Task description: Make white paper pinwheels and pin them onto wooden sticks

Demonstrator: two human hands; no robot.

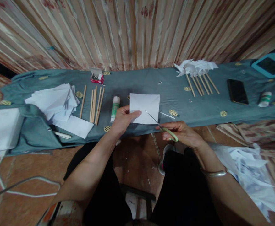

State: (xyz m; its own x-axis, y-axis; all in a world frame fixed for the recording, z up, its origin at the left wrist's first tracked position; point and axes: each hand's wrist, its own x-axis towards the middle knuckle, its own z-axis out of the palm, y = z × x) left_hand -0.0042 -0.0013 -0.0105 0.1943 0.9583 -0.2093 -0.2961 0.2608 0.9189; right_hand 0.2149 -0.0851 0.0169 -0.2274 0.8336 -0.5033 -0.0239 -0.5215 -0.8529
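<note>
A square sheet of white paper [145, 103] is held up at the table's front edge, pinched at its left side by my left hand [123, 118]. My right hand [181, 133] has its fingers through the light green handles of a pair of scissors [169, 133]. The scissors' blades reach up and left over the lower right part of the paper, one blade in plain sight; whether the paper lies between the blades I cannot tell. Just left of my left hand stands a glue stick [115, 106]. A thin white strip of paper [167, 115] lies right of the sheet.
Wooden sticks [96, 105], a red box of small metal pieces [96, 76] and piled paper [54, 100] lie left. Paper pinwheels on sticks [196, 67], a phone [237, 91] and another glue stick [265, 99] are right. A bag of paper scraps [250, 172] sits below.
</note>
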